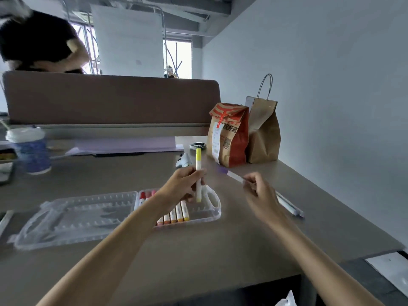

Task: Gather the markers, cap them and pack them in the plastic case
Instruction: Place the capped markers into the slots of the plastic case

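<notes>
My left hand (pixel 184 184) grips a white marker with yellow caps (pixel 198 171), held upright above the case. A purple-capped marker (pixel 228 174) points up and left from my right hand (pixel 258 193), which pinches its white barrel; it is blurred. The clear plastic case (pixel 212 217) lies open on the table, its lid (pixel 72 215) spread to the left. Several capped red, orange and yellow markers (pixel 174 215) sit in its tray, partly hidden by my left forearm. More white markers (pixel 289 205) lie on the table behind my right hand.
A printed paper bag (pixel 229 135) and a brown handled paper bag (pixel 263 127) stand at the back right. A lidded cup (pixel 29 149) stands at the left. Small objects (pixel 184 161) lie behind the case. A desk divider (pixel 110 98) spans the back, with a person behind it.
</notes>
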The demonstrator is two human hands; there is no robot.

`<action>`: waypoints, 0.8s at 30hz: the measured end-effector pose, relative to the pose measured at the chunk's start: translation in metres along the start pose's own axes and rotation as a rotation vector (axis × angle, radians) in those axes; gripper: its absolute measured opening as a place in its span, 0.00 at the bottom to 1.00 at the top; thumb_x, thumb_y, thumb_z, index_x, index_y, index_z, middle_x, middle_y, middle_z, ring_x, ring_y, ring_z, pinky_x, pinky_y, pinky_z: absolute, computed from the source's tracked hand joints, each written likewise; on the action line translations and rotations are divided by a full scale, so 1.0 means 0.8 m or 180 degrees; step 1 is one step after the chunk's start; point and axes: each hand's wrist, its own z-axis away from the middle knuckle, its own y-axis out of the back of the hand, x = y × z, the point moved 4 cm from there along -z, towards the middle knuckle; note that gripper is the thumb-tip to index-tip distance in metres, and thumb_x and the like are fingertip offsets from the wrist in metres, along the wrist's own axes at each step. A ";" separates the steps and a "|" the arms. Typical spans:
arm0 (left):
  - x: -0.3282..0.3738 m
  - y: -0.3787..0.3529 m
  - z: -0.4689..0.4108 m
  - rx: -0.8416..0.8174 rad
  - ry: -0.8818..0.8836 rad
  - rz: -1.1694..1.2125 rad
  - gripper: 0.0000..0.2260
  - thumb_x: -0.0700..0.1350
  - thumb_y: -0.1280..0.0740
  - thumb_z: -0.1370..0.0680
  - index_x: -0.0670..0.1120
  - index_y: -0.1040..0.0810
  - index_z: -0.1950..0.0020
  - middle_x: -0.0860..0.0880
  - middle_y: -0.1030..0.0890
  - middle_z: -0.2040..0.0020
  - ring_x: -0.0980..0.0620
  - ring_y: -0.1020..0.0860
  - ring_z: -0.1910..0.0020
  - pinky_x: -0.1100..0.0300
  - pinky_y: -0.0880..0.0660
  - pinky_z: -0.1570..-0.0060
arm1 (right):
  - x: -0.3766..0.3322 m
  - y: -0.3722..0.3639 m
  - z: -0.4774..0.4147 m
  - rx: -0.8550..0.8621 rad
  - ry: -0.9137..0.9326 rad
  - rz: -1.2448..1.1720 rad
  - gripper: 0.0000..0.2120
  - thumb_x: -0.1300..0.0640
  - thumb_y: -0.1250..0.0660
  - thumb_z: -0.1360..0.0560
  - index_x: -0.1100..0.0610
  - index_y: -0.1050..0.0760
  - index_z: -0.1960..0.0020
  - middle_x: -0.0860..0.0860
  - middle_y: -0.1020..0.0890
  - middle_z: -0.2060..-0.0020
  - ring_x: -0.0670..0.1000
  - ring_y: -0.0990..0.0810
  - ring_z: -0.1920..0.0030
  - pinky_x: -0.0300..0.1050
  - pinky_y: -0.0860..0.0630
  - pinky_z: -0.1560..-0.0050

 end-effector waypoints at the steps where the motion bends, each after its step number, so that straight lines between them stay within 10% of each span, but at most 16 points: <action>1: -0.001 0.014 0.005 0.0057 -0.0035 -0.0090 0.12 0.48 0.37 0.19 0.38 0.26 0.51 0.47 0.25 0.62 0.54 0.28 0.71 0.62 0.33 0.77 | -0.012 -0.014 -0.007 -0.0050 -0.0036 -0.0101 0.03 0.54 0.39 0.19 0.51 0.27 0.48 0.42 0.20 0.57 0.36 0.23 0.56 0.31 0.31 0.61; 8: -0.015 0.074 0.025 0.0395 0.0051 0.0065 0.10 0.46 0.34 0.20 0.38 0.22 0.47 0.44 0.20 0.59 0.54 0.20 0.63 0.63 0.27 0.74 | -0.068 -0.098 -0.057 -0.0453 0.0373 -0.0715 0.06 0.61 0.35 0.20 0.54 0.24 0.44 0.45 0.17 0.50 0.41 0.18 0.47 0.39 0.22 0.44; 14: -0.023 0.086 0.016 0.0378 -0.0085 -0.0289 0.10 0.43 0.33 0.21 0.42 0.30 0.43 0.48 0.15 0.51 0.52 0.21 0.60 0.63 0.28 0.74 | -0.061 -0.111 -0.056 -0.0691 0.0643 -0.0497 0.12 0.62 0.33 0.23 0.50 0.21 0.42 0.36 0.19 0.52 0.32 0.21 0.51 0.27 0.28 0.51; 24: -0.061 0.069 0.000 0.0446 0.0125 -0.1885 0.35 0.49 0.31 0.24 0.50 0.49 0.24 0.51 0.18 0.57 0.55 0.22 0.62 0.62 0.24 0.60 | -0.055 -0.101 -0.048 -0.0688 0.0282 -0.0697 0.13 0.60 0.35 0.22 0.42 0.23 0.49 0.48 0.16 0.59 0.47 0.16 0.57 0.57 0.20 0.48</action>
